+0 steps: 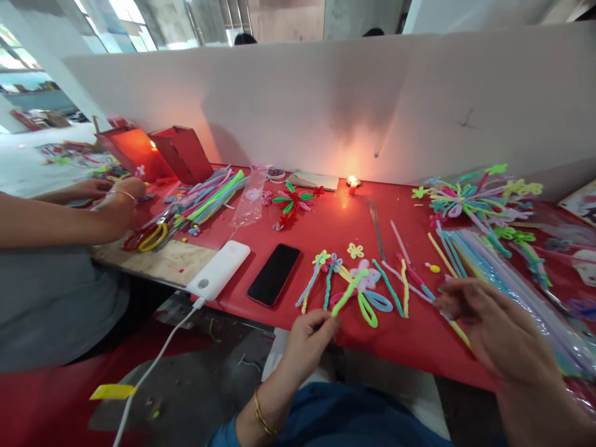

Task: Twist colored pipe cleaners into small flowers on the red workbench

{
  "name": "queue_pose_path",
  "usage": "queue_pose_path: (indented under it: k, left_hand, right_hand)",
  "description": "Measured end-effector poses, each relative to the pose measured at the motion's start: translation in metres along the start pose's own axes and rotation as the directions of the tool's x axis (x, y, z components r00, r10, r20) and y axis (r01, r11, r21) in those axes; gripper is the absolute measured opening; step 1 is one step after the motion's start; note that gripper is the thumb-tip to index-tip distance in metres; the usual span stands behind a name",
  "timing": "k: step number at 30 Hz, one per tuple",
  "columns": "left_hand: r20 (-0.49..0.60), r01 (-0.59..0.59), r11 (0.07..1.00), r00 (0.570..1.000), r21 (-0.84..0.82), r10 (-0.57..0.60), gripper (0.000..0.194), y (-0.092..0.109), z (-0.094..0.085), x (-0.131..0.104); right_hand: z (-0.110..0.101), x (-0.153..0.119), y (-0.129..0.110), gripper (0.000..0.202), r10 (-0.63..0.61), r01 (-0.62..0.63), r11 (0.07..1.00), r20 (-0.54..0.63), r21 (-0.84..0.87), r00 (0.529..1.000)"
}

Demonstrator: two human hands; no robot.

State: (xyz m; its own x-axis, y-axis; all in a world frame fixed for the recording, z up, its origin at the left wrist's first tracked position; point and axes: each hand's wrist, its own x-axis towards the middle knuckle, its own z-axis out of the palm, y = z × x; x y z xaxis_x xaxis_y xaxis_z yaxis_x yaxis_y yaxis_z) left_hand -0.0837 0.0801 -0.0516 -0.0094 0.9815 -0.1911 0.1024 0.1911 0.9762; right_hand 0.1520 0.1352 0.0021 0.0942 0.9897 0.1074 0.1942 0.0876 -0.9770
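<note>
My left hand pinches the lower end of a bright green pipe cleaner near the table's front edge. Behind that stem lie a lilac pipe-cleaner flower and looped green and blue pipe cleaners. Over the right side of the table is my right hand, its fingers curled and the fingertips close together; whatever they hold, if anything, cannot be made out. Beside its fingertips lie a pink and blue pipe cleaner and a yellow one. Small flowers with stems lie left of the green stem.
A phone and a white power bank lie to the left. A lit candle burns at the back. Bagged pipe cleaners and a flower bunch are at right. Scissors lie near another person's arm.
</note>
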Motion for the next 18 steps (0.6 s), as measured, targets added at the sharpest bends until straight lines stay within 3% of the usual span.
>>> queue_pose_path:
  k: [2, 5, 8, 14, 18]
  left_hand:
    - [-0.137, -0.109, 0.975, 0.981, 0.194, 0.137, 0.033, -0.002, -0.009, 0.002]
    - [-0.169, -0.145, 0.885, 0.956, 0.443, 0.242, 0.034, -0.005, -0.02, 0.005]
    - [-0.119, -0.115, 0.824, 0.969, 0.555, 0.215, 0.037, -0.005, -0.025, 0.01]
    - [-0.076, -0.073, 0.732, 0.983, 0.678, 0.168, 0.04, -0.001, -0.017, 0.019]
    - [-0.113, -0.016, 0.641, 0.981, 0.767, 0.16, 0.035, 0.004, -0.01, 0.022]
  right_hand:
    - [-0.005, 0.0, -0.002, 0.027, 0.064, -0.053, 0.974, -0.045, 0.219, 0.997]
    - [-0.01, 0.0, 0.001, 0.033, 0.132, -0.086, 0.947, -0.132, 0.309, 0.982]
    - [-0.013, -0.003, 0.01, 0.035, 0.223, -0.155, 0.936, -0.19, 0.317, 0.956]
    - [-0.021, -0.006, 0.02, 0.036, 0.276, -0.258, 0.908, -0.01, 0.329, 0.961]
    - [-0.023, -0.006, 0.021, 0.034, 0.284, -0.269, 0.899, 0.008, 0.347, 0.959]
